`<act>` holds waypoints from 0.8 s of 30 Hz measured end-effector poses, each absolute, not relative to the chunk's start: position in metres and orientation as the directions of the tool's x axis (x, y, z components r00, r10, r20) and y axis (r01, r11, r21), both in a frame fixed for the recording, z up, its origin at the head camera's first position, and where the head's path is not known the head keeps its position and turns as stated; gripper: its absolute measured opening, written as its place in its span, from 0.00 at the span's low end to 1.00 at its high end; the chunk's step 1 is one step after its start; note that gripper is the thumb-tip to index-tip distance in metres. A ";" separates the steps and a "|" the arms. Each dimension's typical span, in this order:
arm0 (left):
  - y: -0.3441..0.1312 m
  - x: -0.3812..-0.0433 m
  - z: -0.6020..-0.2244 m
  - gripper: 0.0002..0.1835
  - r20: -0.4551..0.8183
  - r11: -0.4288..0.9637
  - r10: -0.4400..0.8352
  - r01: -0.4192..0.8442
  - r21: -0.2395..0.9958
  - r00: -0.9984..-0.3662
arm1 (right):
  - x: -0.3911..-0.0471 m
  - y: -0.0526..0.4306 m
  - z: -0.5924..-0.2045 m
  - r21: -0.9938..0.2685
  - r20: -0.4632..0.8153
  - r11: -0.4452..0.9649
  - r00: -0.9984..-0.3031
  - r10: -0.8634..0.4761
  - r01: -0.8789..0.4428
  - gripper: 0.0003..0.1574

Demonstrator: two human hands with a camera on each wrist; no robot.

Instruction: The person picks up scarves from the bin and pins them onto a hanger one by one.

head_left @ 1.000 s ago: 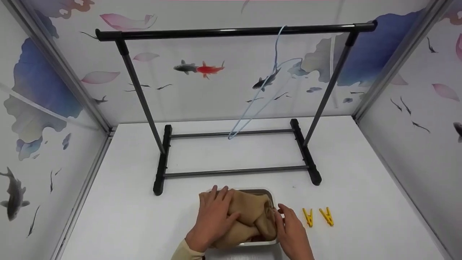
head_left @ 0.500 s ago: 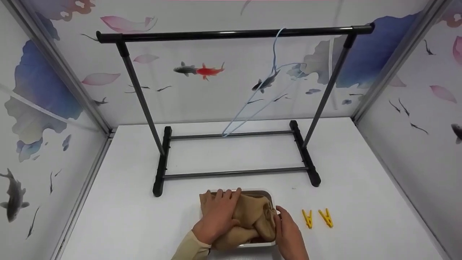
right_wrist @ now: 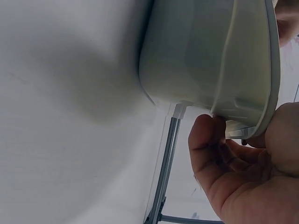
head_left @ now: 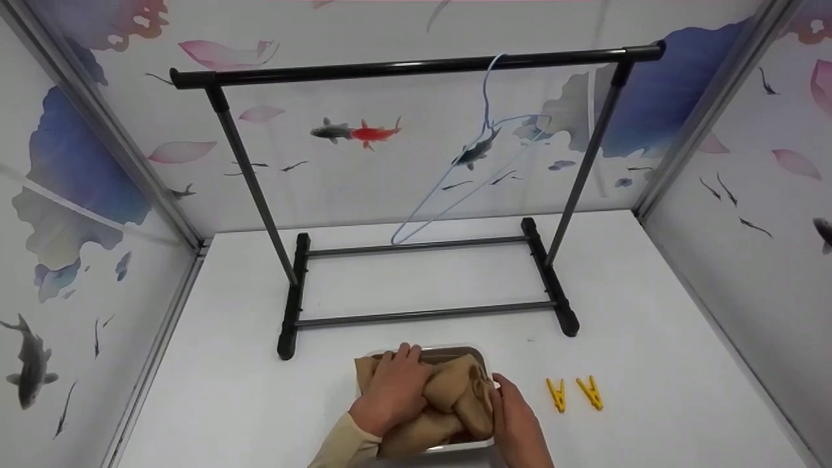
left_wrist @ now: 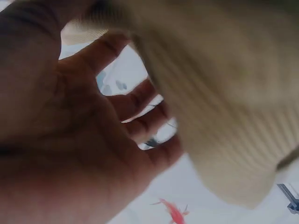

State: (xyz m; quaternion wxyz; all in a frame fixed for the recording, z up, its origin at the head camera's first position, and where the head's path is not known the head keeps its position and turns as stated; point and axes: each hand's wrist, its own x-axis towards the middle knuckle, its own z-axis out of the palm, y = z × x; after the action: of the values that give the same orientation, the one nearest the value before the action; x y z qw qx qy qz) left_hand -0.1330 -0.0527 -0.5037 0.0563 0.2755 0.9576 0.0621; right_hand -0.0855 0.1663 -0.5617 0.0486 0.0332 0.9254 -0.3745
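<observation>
A crumpled brown cloth [head_left: 448, 387], perhaps a garment, lies bunched in a light-coloured basin [head_left: 486, 356] at the front of the table. My left hand [head_left: 398, 389] grips the cloth from above with bent fingers, their tips hidden in the folds. Close up in the left wrist view, ribbed tan fabric [left_wrist: 224, 102] hides the fingertips of the left hand [left_wrist: 107, 121]. At the basin's right side, my right hand [head_left: 517, 419] holds the rim. The right wrist view has this hand [right_wrist: 238, 172] with fingers curled around the edge of the basin [right_wrist: 201, 60].
Behind the basin stands a black clothes rack [head_left: 364, 68]. A light blue wire hanger [head_left: 442, 179] hangs from its top bar. To the right, two yellow clothespins [head_left: 556, 394] lie on the white table [head_left: 656, 312]. Printed walls enclose the table.
My left hand has gone from lying spread on the cloth to bending its fingers into it, bunching the cloth. The right hand stays at the basin's rim. The hanger has swung slightly.
</observation>
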 end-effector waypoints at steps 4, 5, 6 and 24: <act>-0.058 -0.132 -0.503 0.09 -0.023 0.802 0.579 0.565 0.195 -0.815 | -0.087 0.167 -0.560 -0.692 -0.115 0.718 -0.993 0.005 0.083 0.27; -0.059 -0.131 -0.503 0.08 -0.004 0.795 0.583 0.569 0.212 -0.813 | -0.088 0.168 -0.559 -0.692 -0.118 0.717 -0.993 -0.004 0.080 0.26; -0.061 -0.131 -0.502 0.07 0.017 0.790 0.581 0.569 0.227 -0.813 | -0.088 0.169 -0.558 -0.691 -0.120 0.719 -0.993 -0.012 0.075 0.26; -0.070 -0.113 -0.471 0.15 0.323 0.762 0.460 0.554 0.335 -0.827 | -0.157 0.162 -0.452 -0.749 0.242 0.620 -0.968 -0.072 -0.233 0.23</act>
State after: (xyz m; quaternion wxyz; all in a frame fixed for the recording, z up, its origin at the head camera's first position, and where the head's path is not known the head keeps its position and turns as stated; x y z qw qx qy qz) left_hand -0.1135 -0.0702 -0.4712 -0.1116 0.2720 0.9320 0.2121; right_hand -0.1573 0.1617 -0.4523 -0.0942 -0.0854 0.8949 -0.4277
